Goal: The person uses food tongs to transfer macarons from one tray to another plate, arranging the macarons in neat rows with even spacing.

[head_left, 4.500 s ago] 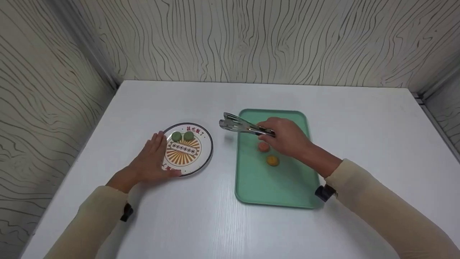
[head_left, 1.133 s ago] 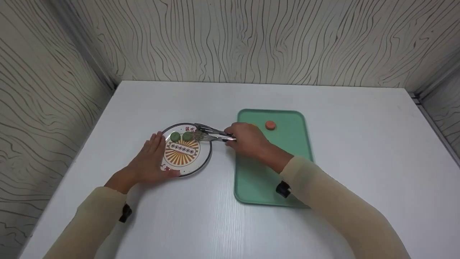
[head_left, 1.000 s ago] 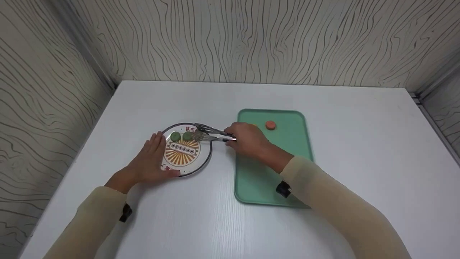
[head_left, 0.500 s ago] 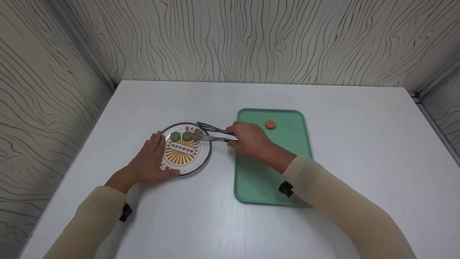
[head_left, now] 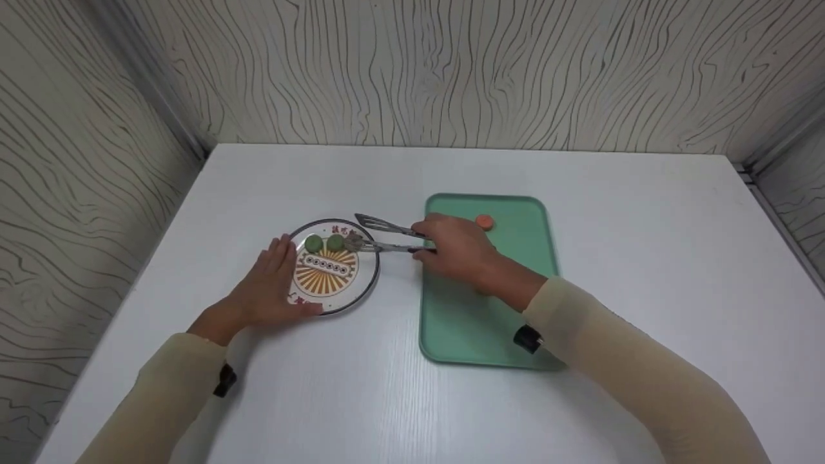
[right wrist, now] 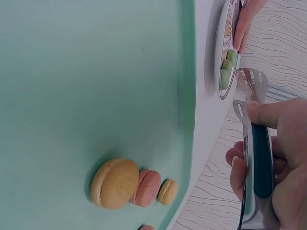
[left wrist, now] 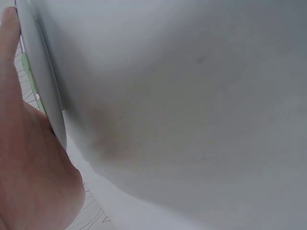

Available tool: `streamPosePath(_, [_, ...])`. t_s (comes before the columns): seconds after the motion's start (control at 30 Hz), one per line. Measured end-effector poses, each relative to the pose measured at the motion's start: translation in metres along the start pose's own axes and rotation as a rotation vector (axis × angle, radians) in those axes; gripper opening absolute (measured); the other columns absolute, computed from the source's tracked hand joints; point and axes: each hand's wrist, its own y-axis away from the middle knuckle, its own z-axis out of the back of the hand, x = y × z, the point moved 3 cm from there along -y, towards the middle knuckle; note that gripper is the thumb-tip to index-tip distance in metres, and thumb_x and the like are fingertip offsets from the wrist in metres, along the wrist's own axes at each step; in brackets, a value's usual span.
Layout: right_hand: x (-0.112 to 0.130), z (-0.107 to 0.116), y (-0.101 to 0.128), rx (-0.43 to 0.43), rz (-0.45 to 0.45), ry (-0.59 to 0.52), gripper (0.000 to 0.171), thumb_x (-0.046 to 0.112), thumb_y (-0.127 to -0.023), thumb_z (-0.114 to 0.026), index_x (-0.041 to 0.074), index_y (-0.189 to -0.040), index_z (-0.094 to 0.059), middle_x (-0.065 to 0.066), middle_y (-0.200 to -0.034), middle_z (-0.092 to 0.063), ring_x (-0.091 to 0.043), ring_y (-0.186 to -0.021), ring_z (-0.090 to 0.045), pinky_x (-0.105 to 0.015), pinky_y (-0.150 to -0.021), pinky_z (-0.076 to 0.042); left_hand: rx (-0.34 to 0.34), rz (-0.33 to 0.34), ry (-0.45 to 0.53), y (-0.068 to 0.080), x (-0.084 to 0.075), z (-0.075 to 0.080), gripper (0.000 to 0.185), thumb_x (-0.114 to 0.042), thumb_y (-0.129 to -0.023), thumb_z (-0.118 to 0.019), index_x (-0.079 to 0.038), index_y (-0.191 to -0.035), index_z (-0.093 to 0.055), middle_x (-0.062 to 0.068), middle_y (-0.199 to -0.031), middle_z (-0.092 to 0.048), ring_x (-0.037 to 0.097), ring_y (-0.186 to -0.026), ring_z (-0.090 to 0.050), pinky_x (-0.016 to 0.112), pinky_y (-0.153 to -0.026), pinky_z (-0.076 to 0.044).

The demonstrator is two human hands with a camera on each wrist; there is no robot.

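pulling the tongs back from the plate

gripping metal tongs (head_left: 385,236) in right hand (head_left: 459,248), tips now spread apart, empty, backing off from the plate (head_left: 368,283) toward the green tray (head_left: 470,322). steadying plate's left rim with flat left hand (head_left: 267,290). leaving two green macarons (head_left: 324,243) on plate's far edge; orange macaron (head_left: 485,222) waiting at tray's far edge.

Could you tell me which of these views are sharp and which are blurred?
Head view: evenly lit and sharp, soft shadow under the left hand. Left wrist view: out of focus, only the plate rim readable. Right wrist view: macarons crisp, tongs slightly soft.
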Motion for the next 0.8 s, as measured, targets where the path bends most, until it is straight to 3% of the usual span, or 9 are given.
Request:
streamPosePath(0.27, [-0.006,0.008,0.011,-0.028,0.004,-0.011,0.035,0.019,-0.093,-0.077,0.009,-0.126,-0.072,-0.007,-0.112,-0.072,-0.021,-0.098,-0.069,-0.039,-0.083,-0.055,-0.001,0.003,-0.009,0.0,0.0,0.0,0.131,-0.076,-0.081,-0.064,0.012,-0.158,-0.004,0.029,-0.167,0.003,0.044,-0.154,0.005,0.056,-0.124,-0.007])
streamPosePath(0.53, [-0.018,0.018,0.027,-0.08,0.041,-0.006,0.032,0.021,-0.091,-0.079,0.011,-0.121,-0.074,-0.003,-0.094,-0.069,-0.016,-0.076,-0.057,-0.034,-0.065,-0.05,-0.001,0.004,0.01,0.0,0.0,0.0,0.132,-0.077,-0.081,-0.064,0.011,-0.158,-0.003,0.027,-0.167,0.005,0.042,-0.155,0.007,0.056,-0.124,-0.005])
streamPosePath(0.8, [-0.028,0.024,0.036,-0.067,0.041,-0.027,0.029,0.022,-0.092,-0.078,0.013,-0.119,-0.073,-0.004,-0.096,-0.069,-0.016,-0.075,-0.055,-0.035,-0.066,-0.051,0.012,0.023,0.002,0.0,0.001,-0.001,0.133,-0.078,-0.08,-0.064,0.009,-0.159,-0.002,0.026,-0.168,0.006,0.041,-0.155,0.009,0.055,-0.125,-0.003])
